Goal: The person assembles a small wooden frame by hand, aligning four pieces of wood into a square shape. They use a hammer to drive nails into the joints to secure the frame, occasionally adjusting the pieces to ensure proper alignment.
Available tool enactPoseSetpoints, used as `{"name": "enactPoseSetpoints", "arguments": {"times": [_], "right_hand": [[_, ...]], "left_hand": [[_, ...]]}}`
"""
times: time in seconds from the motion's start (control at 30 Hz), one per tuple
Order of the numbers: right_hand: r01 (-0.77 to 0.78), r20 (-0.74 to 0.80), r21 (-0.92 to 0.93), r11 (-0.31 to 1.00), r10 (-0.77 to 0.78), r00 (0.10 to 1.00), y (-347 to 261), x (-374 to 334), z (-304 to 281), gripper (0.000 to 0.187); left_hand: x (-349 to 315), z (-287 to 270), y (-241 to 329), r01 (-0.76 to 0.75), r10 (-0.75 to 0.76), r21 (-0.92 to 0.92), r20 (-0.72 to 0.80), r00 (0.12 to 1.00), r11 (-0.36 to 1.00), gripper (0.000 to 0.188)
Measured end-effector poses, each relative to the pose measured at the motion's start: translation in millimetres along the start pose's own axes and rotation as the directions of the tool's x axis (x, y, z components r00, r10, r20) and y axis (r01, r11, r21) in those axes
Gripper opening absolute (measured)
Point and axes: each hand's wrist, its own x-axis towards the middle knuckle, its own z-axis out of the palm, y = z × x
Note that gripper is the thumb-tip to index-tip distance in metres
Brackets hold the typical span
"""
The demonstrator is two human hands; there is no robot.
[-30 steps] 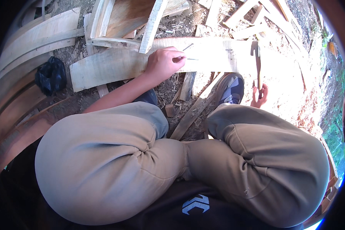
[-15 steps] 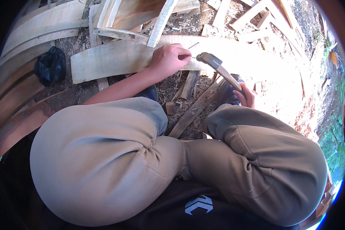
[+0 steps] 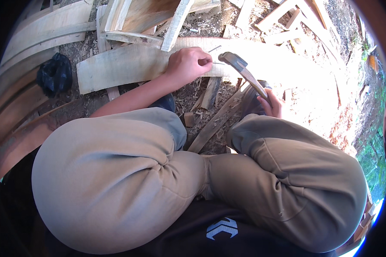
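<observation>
A long pale wooden board [image 3: 116, 67] lies across the ground in front of my feet. Over it, my left hand [image 3: 187, 64] is closed in a pinch, thumb against forefinger, on a thin nail [image 3: 218, 63] whose end points toward the hammer. Another thin dark line, a nail or its shadow, shows on the board just beyond. My right hand [image 3: 273, 104] is wrapped round the wooden handle of a hammer [image 3: 252, 80]. The metal head hangs above the board, a short way right of my left fingertips. Glare washes out the board's right part.
A wooden frame [image 3: 133, 37] of nailed pieces stands beyond the board. Curved planks [image 3: 47, 32] are stacked at the left, near a black plastic bag [image 3: 55, 75]. Offcuts [image 3: 283, 36] and shavings litter the ground. A small block [image 3: 189, 119] lies between my shoes.
Both hands and the hammer keep nearly the same places. The whole view has shifted slightly, and the hammer head sits a touch higher and farther left in the picture.
</observation>
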Motion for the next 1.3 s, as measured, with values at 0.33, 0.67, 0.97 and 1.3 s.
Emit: {"name": "enactPoseSetpoints", "arguments": {"times": [0.33, 0.67, 0.97, 1.3], "right_hand": [[0.171, -0.025, -0.056, 0.984, -0.172, 0.985, 13.8, 13.8, 1.6, 0.037], [0.561, -0.356, -0.129, 0.818, -0.566, 0.743, 97.8, 15.9, 49.4, 0.051], [0.481, -0.317, -0.076, 0.874, -0.478, 0.819, 89.6, 14.2, 41.2, 0.047], [0.457, -0.321, -0.245, 0.855, -0.516, 0.794, 84.1, 13.9, 38.8, 0.046]], "left_hand": [[0.6, -3.1, -5.8, 0.008, -0.005, -0.054, 0.040, 0.999, 0.999, 0.014], [-4.1, 1.2, -6.9, -0.069, 0.069, 0.000, -0.038, 0.997, 0.998, 0.013], [-4.2, 0.9, -7.7, -0.168, 0.168, -0.002, -0.067, 0.984, 0.986, 0.012], [-3.7, 2.5, -6.8, -0.143, 0.143, 0.014, -0.070, 0.987, 0.990, 0.011]]}}
